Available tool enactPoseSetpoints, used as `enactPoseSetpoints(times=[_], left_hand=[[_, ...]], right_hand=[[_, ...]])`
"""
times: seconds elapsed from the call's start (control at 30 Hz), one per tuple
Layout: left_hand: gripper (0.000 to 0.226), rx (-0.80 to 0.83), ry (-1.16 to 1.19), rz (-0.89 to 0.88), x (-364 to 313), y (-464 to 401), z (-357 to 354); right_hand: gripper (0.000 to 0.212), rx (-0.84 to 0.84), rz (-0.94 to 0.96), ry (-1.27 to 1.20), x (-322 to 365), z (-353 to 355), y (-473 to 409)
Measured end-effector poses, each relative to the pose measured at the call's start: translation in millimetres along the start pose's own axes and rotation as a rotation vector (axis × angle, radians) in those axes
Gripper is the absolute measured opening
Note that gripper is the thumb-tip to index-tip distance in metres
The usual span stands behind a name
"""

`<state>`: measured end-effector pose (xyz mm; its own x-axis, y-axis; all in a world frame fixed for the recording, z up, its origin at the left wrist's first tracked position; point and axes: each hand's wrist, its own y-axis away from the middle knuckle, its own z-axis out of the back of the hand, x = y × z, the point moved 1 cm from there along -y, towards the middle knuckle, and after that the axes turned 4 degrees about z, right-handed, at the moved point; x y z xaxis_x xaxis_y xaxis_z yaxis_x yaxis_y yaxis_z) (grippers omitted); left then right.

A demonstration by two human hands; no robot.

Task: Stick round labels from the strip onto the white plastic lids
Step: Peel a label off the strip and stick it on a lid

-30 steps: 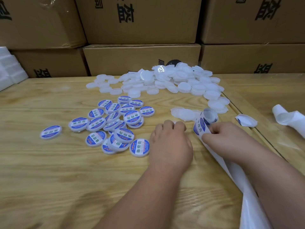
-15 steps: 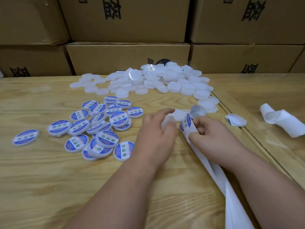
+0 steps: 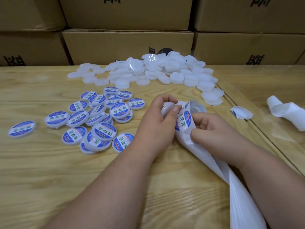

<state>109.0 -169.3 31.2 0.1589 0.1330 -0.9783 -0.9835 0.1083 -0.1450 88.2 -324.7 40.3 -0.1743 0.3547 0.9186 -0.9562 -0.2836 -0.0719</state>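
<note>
Left hand point(image 3: 155, 124) pinching a bare lid point(image 3: 167, 108) by its rim, just beside the strip point(image 3: 186, 129) gripped in the right hand point(image 3: 208, 129). Best to bring the lid's face flat under the label point(image 3: 184, 119), centre it, then press outward.
</note>
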Motion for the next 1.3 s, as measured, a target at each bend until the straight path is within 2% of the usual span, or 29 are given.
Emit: enactPoseSetpoints(times=[0.13, 0.3, 0.43, 0.6, 0.7, 0.73, 0.87, 0.93, 1.0, 1.1, 1.2, 1.3], left_hand=[[0.013, 0.026, 0.016, 0.006, -1.4, 0.3, 0.3], [0.021, 0.046, 0.012, 0.003, 1.4, -1.4, 0.2], [0.019, -0.011, 0.007, -0.022, 4.8, -3.4, -0.1], [0.013, -0.101, 0.012, -0.055, 6.3, -4.1, 0.7], [0.032, -0.11, 0.002, -0.068, 8.1, -3.5, 1.5], [0.032, -0.091, -0.017, -0.071, 7.8, -3.4, 1.2], [0.027, 0.018, -0.148, -0.123, 5.3, -3.4, -4.5], [0.022, 0.039, -0.134, -0.105, 5.2, -1.6, -5.4], [0.018, 0.047, -0.108, -0.079, 5.3, -0.2, -5.0], [0.014, 0.028, -0.105, -0.06, 3.4, -0.2, -4.9], [0.01, 0.008, -0.105, -0.034, 1.9, -1.0, -4.6], [0.009, 0.026, -0.095, -0.022, 0.0, 0.1, -4.3]], right_hand=[[0.041, 0.061, -0.052, -0.061, 0.6, 1.9, 1.6], [0.028, -0.052, -0.014, -0.049, 5.9, -0.3, 2.2], [0.014, -0.099, -0.025, -0.086, 3.5, -0.4, 0.5], [0.02, -0.226, -0.042, -0.029, -3.7, 0.0, -2.7], [0.016, -0.263, -0.034, -0.042, -4.7, 0.2, -3.7], [0.015, -0.269, -0.035, -0.051, -4.8, 0.0, -3.9], [0.013, -0.306, -0.024, -0.112, -4.4, -0.2, -3.4], [0.02, -0.342, -0.008, -0.124, -4.5, 1.6, -2.9], [0.023, -0.345, -0.01, -0.151, -4.1, 3.1, -2.3], [0.013, -0.248, -0.015, -0.239, 0.1, 2.1, -0.9], [0.026, -0.218, -0.018, -0.211, -0.5, 1.7, -1.3], [0.014, -0.244, 0.001, -0.199, -1.3, 1.0, -2.2]])
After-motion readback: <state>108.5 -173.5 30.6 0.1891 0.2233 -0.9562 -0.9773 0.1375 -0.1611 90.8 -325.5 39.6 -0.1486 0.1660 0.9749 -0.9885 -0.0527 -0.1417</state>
